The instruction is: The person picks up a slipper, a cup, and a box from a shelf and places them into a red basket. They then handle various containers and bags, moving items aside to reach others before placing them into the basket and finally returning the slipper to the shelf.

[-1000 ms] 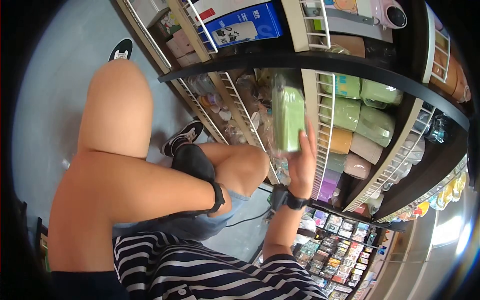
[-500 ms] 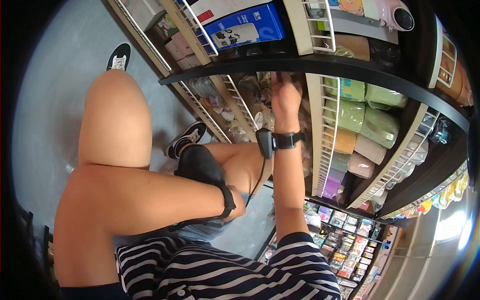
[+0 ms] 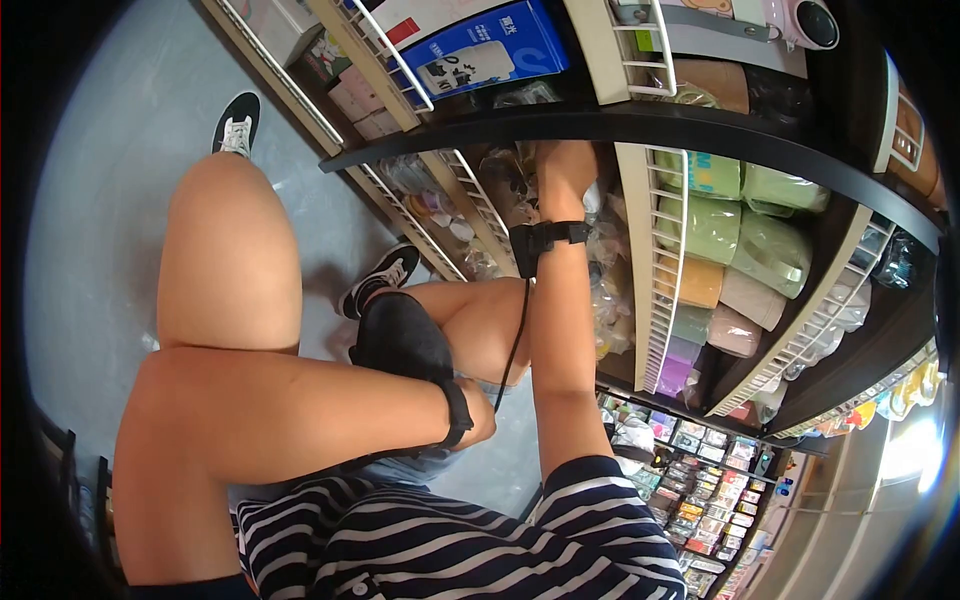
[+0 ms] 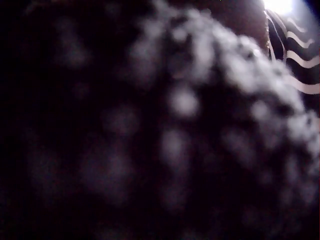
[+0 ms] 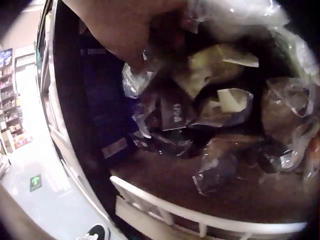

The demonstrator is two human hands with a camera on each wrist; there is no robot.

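My right hand [image 3: 567, 165] reaches deep into a shelf compartment in the head view, its fingertips hidden past the black edge. In the right wrist view the same hand [image 5: 122, 25] comes in from the top, among plastic-wrapped goods. A brown-and-cream package [image 5: 212, 70] and a dark wrapped package [image 5: 167, 107] lie just below its shadowed fingers; I cannot tell whether they hold anything. My left hand [image 3: 482, 410] is beside my bent knee, its fingers hidden. Dark blur fills most of the left wrist view, with a striped shirt [image 4: 302, 60] at its upper right.
A white wire guard [image 5: 205, 222] runs along the compartment's front. Green wrapped goods [image 3: 705, 225] stand in the neighbouring section behind another guard [image 3: 672, 270]. A black shelf edge [image 3: 480, 140] crosses close by my right hand, with a blue box [image 3: 485, 60] beyond it.
One second ago my right hand held a pale green, plastic-wrapped package at the shelf front. Since then the hand has gone deep into the compartment, and that package is out of sight. Left hand stays put.
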